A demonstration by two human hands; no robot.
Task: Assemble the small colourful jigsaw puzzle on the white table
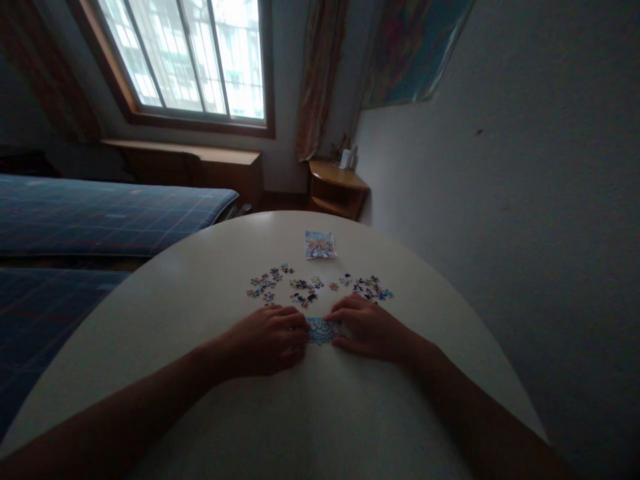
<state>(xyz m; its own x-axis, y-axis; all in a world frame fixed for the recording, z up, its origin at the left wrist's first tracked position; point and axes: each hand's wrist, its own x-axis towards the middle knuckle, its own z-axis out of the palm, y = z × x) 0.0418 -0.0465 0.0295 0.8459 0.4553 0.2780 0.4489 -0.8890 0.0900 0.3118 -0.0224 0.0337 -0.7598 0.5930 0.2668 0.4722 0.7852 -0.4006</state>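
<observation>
A person's two bare hands, the left (273, 339) and the right (367, 327), press in from either side on a partly joined jigsaw puzzle section (320, 331) lying flat on a round white counter (320, 413). The left hand lies palm down with its fingers over the section's left edge; whether the fingers grip it cannot be told. The right hand, thumb and forefinger parted, touches the section's right side. A narrow gap separates the hands, and the section's blue-and-white pattern shows between them.

Just beyond the hands, loose pieces lie scattered across the counter in three rough groups: a left cluster (263, 285), a middle cluster (304, 291) and a right cluster (371, 288), the last close to the fingers of the right hand. Farther out, past the loose pieces, a small picture sheet (320, 245) in blue, white and orange lies near the counter's far edge.

Beyond the counter, a bed with a blue plaid mattress (110, 217) stands at left, and a small wooden corner shelf (337, 177) holds a white item (345, 159). A barred window (185, 57) lights the dim room above a long wooden cabinet (225, 157), with patterned curtains (323, 80) on both sides.
</observation>
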